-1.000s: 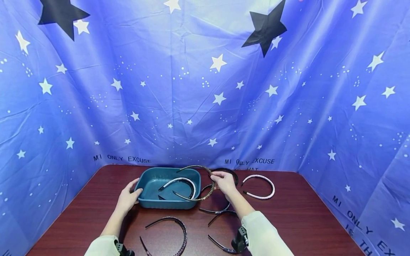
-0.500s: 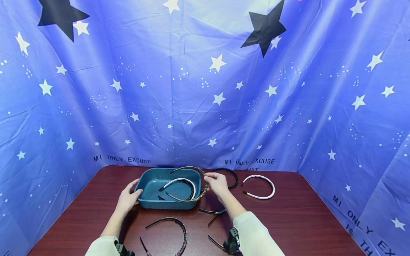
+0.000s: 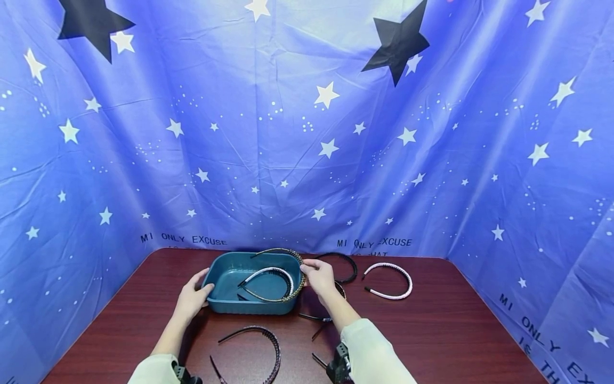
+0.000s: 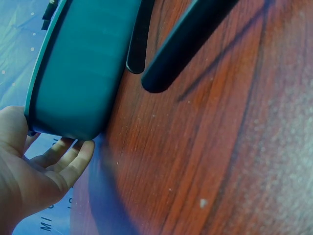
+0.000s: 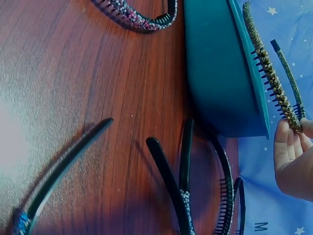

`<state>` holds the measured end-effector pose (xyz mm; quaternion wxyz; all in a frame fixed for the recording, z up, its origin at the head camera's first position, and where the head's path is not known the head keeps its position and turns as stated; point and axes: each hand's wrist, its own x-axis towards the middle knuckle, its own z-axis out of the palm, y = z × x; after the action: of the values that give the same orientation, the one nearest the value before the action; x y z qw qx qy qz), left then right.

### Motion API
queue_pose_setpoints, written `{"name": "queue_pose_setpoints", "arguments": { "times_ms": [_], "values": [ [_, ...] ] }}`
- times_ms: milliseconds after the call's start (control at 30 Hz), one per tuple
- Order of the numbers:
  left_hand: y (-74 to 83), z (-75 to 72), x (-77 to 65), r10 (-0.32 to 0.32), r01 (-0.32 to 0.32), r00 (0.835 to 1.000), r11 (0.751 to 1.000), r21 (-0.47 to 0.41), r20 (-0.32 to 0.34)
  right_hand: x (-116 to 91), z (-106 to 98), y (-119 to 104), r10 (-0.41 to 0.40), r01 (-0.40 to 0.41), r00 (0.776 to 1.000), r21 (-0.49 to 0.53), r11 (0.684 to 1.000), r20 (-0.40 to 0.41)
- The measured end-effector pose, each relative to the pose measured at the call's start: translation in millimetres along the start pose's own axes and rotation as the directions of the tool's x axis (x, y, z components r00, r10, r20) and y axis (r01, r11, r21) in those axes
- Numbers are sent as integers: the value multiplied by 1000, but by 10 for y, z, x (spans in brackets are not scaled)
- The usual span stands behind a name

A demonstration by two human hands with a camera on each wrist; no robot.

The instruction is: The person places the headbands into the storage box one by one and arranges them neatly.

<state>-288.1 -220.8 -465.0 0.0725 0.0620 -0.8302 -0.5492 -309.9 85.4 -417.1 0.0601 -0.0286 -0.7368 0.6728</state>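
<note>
1. On the reddish-brown wood-grain tabletop (image 3: 455, 330) stands a teal rectangular plastic tub (image 3: 244, 308).
2. My left fingers (image 4: 79, 164) grasp the tub's left end.
3. My right fingers (image 5: 281, 145) pinch a curved, glittery gold headband (image 5: 275, 84) over the tub's right end.

Teal bin (image 3: 249, 308): left part passable from above; right half obstructed by white headband (image 3: 290, 282) inside, gold headband (image 5: 271, 76) overhead.

Reddish-brown wood-grain table (image 3: 431, 330) before a creased blue curtain (image 3: 288, 64) with white stars (image 3: 327, 95), 2 large black stars (image 3: 399, 44).
</note>
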Motion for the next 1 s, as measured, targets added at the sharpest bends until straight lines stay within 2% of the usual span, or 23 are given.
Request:
{"name": "queue_pose_setpoints", "arguments": {
  "times_ms": [567, 833, 1000],
  "values": [
    [3, -3, -8, 3, -3, 1000, 1000, -12, 1, -28, 124, 28, -5, 10, 999, 91, 996, -49],
    [28, -1, -16, 5, -5, 1000, 1000, -12, 5, -33, 173, 52, -7, 13, 997, 77, 997, -76],
    [31, 2, -18, 5, -5, 1000, 1000, -4, 4, -34, 184, 57, -25, 28, 998, 51, 998, -61]
  ]
}}
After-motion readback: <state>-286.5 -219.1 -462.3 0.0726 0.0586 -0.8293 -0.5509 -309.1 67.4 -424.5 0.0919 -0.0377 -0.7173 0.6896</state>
